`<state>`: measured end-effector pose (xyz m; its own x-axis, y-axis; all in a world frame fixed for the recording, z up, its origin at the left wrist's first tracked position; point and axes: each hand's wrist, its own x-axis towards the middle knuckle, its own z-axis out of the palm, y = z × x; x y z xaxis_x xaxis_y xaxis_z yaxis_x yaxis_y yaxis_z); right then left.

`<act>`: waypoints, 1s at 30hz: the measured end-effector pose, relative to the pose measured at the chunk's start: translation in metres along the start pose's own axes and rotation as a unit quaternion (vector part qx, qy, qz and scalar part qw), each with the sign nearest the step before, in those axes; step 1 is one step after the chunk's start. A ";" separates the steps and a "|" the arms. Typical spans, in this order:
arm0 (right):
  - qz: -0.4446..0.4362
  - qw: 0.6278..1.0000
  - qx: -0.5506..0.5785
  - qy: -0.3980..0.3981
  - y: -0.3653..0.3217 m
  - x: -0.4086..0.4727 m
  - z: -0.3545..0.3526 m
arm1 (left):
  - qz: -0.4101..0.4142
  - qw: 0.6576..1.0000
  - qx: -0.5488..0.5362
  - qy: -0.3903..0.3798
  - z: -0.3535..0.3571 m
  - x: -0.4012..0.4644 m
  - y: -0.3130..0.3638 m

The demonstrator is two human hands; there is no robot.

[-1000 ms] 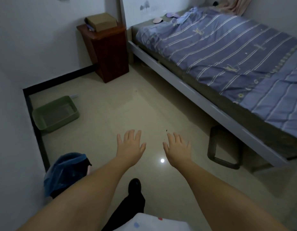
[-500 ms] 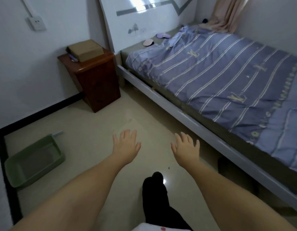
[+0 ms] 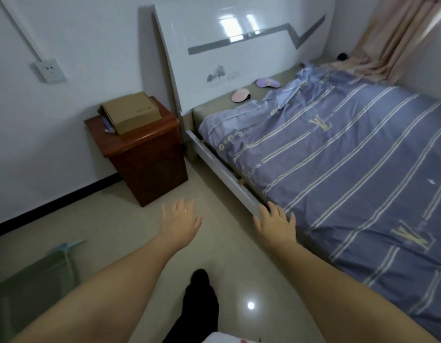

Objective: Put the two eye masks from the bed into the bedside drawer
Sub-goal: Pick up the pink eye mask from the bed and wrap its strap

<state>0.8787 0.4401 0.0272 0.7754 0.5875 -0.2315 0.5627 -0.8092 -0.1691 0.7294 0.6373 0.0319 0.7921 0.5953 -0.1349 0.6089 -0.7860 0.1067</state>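
Your left hand [image 3: 181, 220] and your right hand [image 3: 275, 222] are both stretched out in front of you, palms down. The fingers are spread wide and you hold nothing in either one. Your left hand is over the floor [image 3: 110, 229]. Your right hand is over the near edge of the bed [image 3: 229, 179], by the striped blue blanket [image 3: 350, 157].

The two eye masks are at the far end of the bed, on the bare bit of mattress in front of the white headboard [image 3: 214, 58]. The pink eye mask [image 3: 240, 95] is nearer the bedside cabinet. The purple eye mask [image 3: 267, 83] lies a little further along, close to the bunched-up edge of the blanket. They are near each other but not touching. Both are well away from your hands.

The dark red bedside cabinet [image 3: 145, 154] stands on the floor just beside the headboard. A brown cardboard box [image 3: 130, 111] sits on top of it. You cannot tell from here where its drawer is. A green tub [image 3: 28, 293] is on the floor by your left arm.
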 end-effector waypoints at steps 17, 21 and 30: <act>0.072 0.997 0.023 -0.026 -0.019 0.389 -0.092 | 0.087 0.995 -0.010 -0.053 -0.046 0.437 0.014; 0.073 0.995 0.025 -0.062 -0.009 0.489 -0.104 | 0.095 0.993 -0.013 -0.070 -0.046 0.535 0.023; 0.065 0.991 0.041 -0.112 -0.004 0.685 -0.130 | 0.062 0.989 -0.038 -0.131 -0.047 0.725 0.036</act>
<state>1.4444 0.8456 -0.0056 0.7515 0.4712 -0.4618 0.4294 -0.8807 -0.1999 1.3273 1.0484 -0.0154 0.8288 0.4238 -0.3653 0.5170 -0.8296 0.2106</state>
